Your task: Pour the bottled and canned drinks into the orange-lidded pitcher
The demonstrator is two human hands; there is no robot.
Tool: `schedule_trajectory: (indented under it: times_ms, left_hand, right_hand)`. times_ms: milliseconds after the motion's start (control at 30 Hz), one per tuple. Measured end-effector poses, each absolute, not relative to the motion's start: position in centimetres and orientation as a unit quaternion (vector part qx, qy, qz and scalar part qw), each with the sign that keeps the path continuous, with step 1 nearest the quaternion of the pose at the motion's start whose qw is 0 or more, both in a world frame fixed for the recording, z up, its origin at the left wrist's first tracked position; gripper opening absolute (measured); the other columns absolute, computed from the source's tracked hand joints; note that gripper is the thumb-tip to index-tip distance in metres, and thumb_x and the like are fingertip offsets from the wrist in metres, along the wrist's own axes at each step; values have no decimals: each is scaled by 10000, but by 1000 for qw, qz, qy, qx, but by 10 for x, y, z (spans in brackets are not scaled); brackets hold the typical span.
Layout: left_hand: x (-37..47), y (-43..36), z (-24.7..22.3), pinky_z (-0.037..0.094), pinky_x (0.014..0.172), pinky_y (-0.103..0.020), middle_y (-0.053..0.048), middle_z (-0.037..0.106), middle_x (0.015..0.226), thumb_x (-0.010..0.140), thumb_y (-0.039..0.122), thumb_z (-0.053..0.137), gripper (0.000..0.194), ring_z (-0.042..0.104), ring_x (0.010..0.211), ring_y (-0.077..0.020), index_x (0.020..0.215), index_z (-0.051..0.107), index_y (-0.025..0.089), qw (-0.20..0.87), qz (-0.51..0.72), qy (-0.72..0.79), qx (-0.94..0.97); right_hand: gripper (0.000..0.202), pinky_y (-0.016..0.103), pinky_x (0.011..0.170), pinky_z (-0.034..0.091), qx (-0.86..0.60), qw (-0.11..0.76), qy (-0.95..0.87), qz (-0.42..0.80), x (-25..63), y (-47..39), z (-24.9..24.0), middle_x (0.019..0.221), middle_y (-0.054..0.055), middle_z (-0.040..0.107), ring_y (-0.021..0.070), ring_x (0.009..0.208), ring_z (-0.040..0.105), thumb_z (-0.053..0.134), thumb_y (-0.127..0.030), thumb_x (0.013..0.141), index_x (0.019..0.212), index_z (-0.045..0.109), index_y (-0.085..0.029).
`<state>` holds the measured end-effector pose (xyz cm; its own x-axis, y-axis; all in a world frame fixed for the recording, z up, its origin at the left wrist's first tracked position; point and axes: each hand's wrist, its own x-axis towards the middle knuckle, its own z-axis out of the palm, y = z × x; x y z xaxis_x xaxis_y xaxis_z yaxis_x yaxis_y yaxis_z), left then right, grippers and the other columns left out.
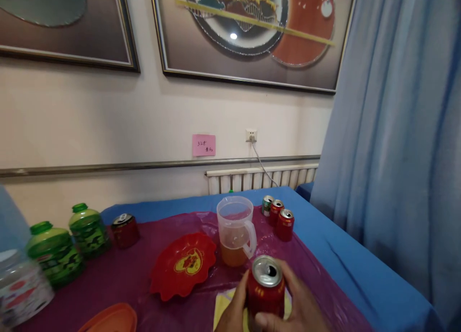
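Observation:
A red drink can (265, 293) stands upright between my two hands, its silver top showing an opened mouth. My left hand (233, 307) grips the can's left side. On its right side, my right hand (297, 301) wraps round it, thumb across the front. Under the can and hands lies a yellow cloth (220, 307), mostly hidden. Just behind is a clear plastic pitcher (236, 221) with amber liquid in its lower part, handle towards the right. A red scalloped tray (163, 276) with a yellow print lies to the left of the pitcher.
Several opened cans (285, 228) stand at the back right. On the left are a dark red can (125, 231), two green bottles (54, 255) and a clear jar (23, 293). An orange dish (111, 318) sits at the front. Purple plastic sheeting (144, 260) covers the blue tablecloth (345, 255).

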<state>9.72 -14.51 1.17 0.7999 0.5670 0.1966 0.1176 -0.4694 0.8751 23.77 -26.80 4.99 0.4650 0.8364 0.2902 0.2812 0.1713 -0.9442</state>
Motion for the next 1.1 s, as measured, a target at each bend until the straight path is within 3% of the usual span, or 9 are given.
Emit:
schedule_trajectory:
  times_ms: [100, 200, 267, 367, 467, 567, 667, 800, 1100]
  left_hand:
    - [88, -150, 25, 513, 1084, -398, -25, 607, 1453, 713, 522, 757, 835, 601, 1297, -333, 1477, 448, 384, 551, 265, 178, 771]
    - [77, -133, 56, 520, 1064, -434, -116, 643, 1396, 694, 502, 783, 807, 635, 1239, -349, 1413, 515, 253, 538, 271, 192, 775]
    - [75, -112, 86, 535, 1030, -439, -127, 683, 1329, 708, 495, 763, 736, 662, 1186, -338, 1354, 550, 213, 487, 281, 234, 793]
    - [80, -68, 132, 564, 950, -422, -101, 721, 1241, 716, 473, 748, 724, 702, 1077, -305, 1357, 537, 211, 385, 261, 271, 843]
    - [93, -25, 170, 504, 1018, -431, -105, 701, 1276, 695, 416, 746, 740, 670, 1132, -307, 1367, 535, 187, 282, 224, 263, 895]
    - [110, 5, 196, 497, 983, -392, -75, 725, 1218, 682, 310, 714, 671, 678, 1083, -285, 1329, 572, 198, 181, 161, 243, 939]
    - [126, 18, 214, 501, 890, -346, -57, 743, 1126, 673, 244, 678, 629, 678, 1012, -272, 1298, 609, 216, 75, 101, 215, 968]
    - [144, 18, 231, 476, 810, -366, -89, 731, 1040, 684, 280, 682, 597, 658, 953, -306, 1277, 638, 229, -69, 49, 225, 971]
    - [167, 14, 243, 389, 856, -398, -42, 745, 1016, 747, 221, 633, 370, 631, 965, -283, 1110, 670, 286, -182, -10, 142, 973]
  right_hand:
    - [795, 418, 968, 506, -563, 618, -487, 251, 225, -253, 58, 1205, 91, 712, 315, 1109, 659, 840, -598, 643, 1301, 568, -244]
    - [945, 411, 945, 517, -546, 635, -495, 231, 225, -239, 44, 1271, 129, 667, 301, 1102, 651, 819, -637, 671, 1435, 451, -221]
    - [826, 385, 899, 531, -552, 631, -499, 218, 230, -232, 19, 1235, 131, 672, 271, 1073, 655, 722, -594, 815, 1478, 403, -220]
    - [466, 313, 749, 538, -594, 594, -496, 218, 240, -223, -27, 1079, 100, 709, 220, 908, 682, 571, -479, 954, 1343, 538, -225]
    - [302, 278, 673, 504, -635, 548, -503, 210, 247, -218, -60, 912, 63, 715, 191, 761, 667, 549, -446, 947, 1126, 628, -215]
    - [244, 267, 670, 479, -650, 531, -506, 198, 251, -215, -69, 818, 46, 708, 180, 717, 654, 539, -424, 928, 988, 634, -207]
    - [211, 250, 648, 460, -645, 529, -511, 207, 252, -214, -67, 823, 46, 715, 168, 703, 647, 542, -367, 906, 997, 636, -201]
    - [170, 235, 637, 453, -637, 533, -513, 215, 251, -213, -66, 841, 40, 726, 156, 683, 639, 568, -283, 860, 990, 642, -202]
    - [199, 223, 684, 454, -639, 490, -538, 247, 258, -215, -62, 900, 41, 740, 156, 763, 663, 590, -172, 822, 1012, 647, -196]
